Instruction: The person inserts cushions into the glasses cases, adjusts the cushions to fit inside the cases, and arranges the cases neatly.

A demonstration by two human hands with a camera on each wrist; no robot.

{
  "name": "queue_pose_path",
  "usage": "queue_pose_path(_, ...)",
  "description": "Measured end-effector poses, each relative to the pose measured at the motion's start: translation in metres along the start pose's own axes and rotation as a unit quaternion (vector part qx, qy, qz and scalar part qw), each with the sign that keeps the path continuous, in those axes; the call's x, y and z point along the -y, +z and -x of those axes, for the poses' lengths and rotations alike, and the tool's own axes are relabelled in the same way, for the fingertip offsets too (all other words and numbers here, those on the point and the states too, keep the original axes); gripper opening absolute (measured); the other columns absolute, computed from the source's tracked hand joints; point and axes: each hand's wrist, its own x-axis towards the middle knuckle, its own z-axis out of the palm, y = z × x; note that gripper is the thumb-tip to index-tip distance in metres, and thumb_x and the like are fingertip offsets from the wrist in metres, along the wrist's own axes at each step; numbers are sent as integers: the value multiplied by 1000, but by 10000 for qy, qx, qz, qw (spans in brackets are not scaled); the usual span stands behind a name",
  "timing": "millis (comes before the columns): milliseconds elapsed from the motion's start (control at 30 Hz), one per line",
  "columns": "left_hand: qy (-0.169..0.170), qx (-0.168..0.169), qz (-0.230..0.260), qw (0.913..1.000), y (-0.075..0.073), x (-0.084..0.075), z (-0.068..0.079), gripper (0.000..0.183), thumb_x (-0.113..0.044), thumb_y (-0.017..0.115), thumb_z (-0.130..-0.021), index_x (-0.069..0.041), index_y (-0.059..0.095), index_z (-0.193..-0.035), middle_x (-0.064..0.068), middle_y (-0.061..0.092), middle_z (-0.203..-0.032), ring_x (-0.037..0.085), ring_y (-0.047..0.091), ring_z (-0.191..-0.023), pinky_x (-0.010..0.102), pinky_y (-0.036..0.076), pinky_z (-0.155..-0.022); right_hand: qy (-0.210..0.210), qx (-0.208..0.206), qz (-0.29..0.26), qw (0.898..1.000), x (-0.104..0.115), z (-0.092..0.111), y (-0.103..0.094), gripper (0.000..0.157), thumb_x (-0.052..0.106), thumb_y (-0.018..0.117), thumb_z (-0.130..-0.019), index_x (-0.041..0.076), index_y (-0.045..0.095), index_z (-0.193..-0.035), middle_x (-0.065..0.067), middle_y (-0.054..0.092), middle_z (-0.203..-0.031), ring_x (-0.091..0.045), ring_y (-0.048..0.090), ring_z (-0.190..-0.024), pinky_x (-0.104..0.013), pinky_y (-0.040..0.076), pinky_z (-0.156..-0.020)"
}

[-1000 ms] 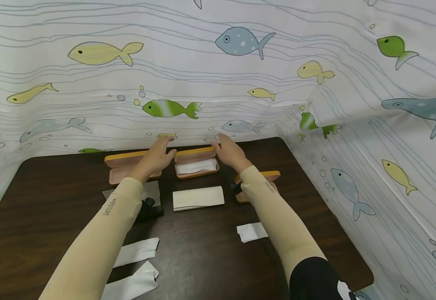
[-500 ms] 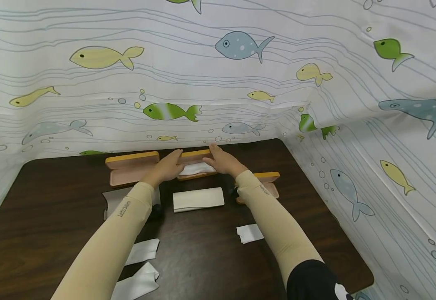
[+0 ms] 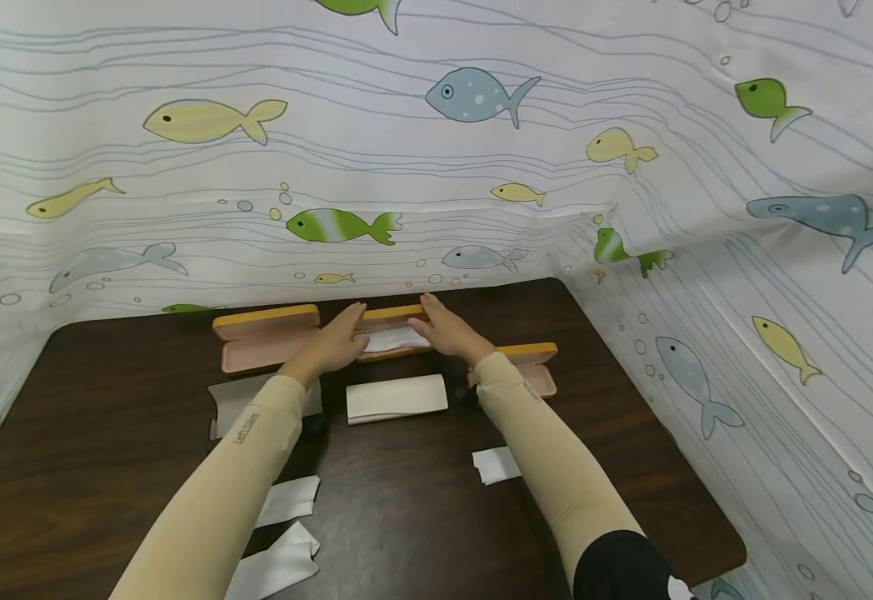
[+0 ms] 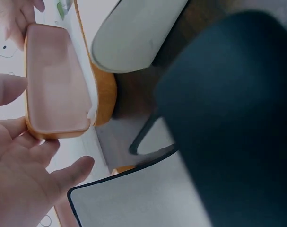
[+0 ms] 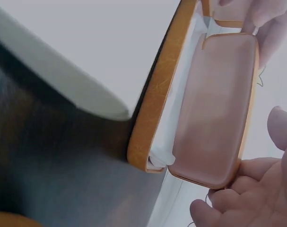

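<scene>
Case (image 5: 214, 111) between hands (image 3: 336, 340) (image 3: 449, 330), apparently against fingers (image 5: 257, 167)

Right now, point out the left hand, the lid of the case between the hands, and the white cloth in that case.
Left hand (image 3: 334, 340): head view, on the back of the hand.
Case lid (image 5: 216, 111): right wrist view, on its pink inner lining.
White cloth (image 3: 395, 338): head view, on its visible middle.
</scene>
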Motion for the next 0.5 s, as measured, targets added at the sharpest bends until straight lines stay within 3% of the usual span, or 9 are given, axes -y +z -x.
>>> queue_pose_path(133, -10, -29, 172, 9998, 3, 1, 5, 68, -16, 45, -106, 1, 9, -161, 22, 0, -168, 43, 9, -153, 62, 17, -120, -52, 61, -298, 9995, -1, 7, 3, 76, 46, 37, -110, 2, 4, -162, -12, -3, -170, -25, 0, -156, -45, 11, -125)
queue_pose_path(500, 151, -269, 57, 9995, 14, 5, 12, 68, -14, 49, -106, 3, 14, -161, 24, 6, -167, 44, 14, -152, 62, 20, -119, 43, 30, -446, 9990, 3, 22, 10, 73, 38, 39, -111, 3, 0, -162, -9, -9, -170, -22, -4, -156, -44, 9, -125)
